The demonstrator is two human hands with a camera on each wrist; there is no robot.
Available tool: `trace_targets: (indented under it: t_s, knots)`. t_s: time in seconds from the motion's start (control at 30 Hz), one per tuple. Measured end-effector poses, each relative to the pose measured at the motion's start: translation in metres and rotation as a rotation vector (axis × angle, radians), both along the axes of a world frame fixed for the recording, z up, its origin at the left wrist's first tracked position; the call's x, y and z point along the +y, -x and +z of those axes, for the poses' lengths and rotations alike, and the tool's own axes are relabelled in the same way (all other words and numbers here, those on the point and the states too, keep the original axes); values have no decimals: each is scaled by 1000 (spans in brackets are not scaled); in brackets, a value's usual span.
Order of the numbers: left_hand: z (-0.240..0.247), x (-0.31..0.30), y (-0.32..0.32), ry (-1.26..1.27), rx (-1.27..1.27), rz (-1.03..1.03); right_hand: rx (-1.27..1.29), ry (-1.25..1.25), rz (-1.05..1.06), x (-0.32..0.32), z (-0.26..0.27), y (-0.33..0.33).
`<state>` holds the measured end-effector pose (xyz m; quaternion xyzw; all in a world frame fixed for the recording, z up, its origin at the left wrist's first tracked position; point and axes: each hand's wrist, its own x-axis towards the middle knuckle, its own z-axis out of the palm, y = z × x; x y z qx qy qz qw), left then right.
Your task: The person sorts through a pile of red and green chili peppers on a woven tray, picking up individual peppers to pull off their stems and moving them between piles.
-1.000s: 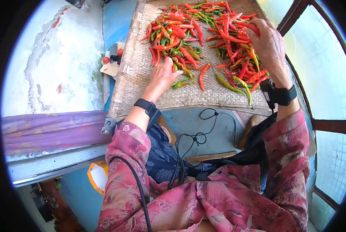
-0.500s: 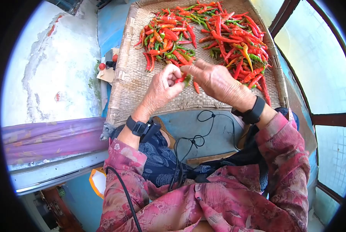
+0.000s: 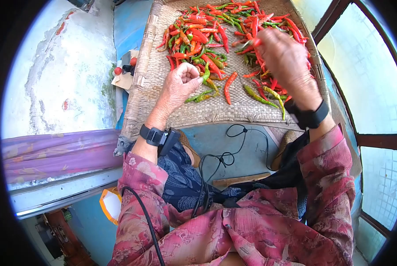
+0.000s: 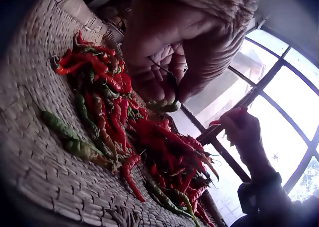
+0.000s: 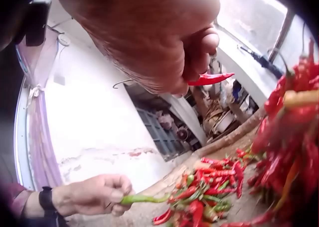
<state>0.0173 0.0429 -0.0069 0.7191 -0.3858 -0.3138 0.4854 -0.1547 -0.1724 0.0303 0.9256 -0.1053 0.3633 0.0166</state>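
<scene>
Between thumb and fingers, my left hand (image 3: 179, 86) pinches a green chili (image 3: 206, 72), low over the near edge of the left pile (image 3: 194, 35). The right wrist view shows the same green chili (image 5: 144, 199) pointing away from the left hand (image 5: 97, 194). Raised over the right pile, my right hand (image 3: 287, 60) holds a red chili (image 5: 212, 79) in curled fingers, seen in the right wrist view. A single red chili (image 3: 229, 88) lies between the piles, with a green one (image 3: 259, 96) to its right.
The piles lie in a woven tray (image 3: 163, 101) with a raised rim. A peeling wall (image 3: 65, 80) stands at the left, windows (image 3: 371, 75) at the right. A black cable (image 3: 225, 158) hangs below the tray.
The hands were together over the tray half a second ago. The right hand has moved away right and up over its pile; the left now holds a green chili instead of a red one.
</scene>
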Motion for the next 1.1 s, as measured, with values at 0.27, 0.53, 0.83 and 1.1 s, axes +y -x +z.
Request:
trace_targets:
  t_s: [0.27,0.53,0.83,1.1]
  knots:
    - [-8,-13,21,157,276,-108,155,-213,-131,-2,-2,7]
    - [-22,-28,34,204,550,-110,284,-229,264,41,-33,-1]
    - [-72,-34,45,-140,-914,-275,-80,-10,-268,-52,-1,-3]
    - [-62,-36,35,-341,-590,-114,-46,-86,168,-15,-12,-7]
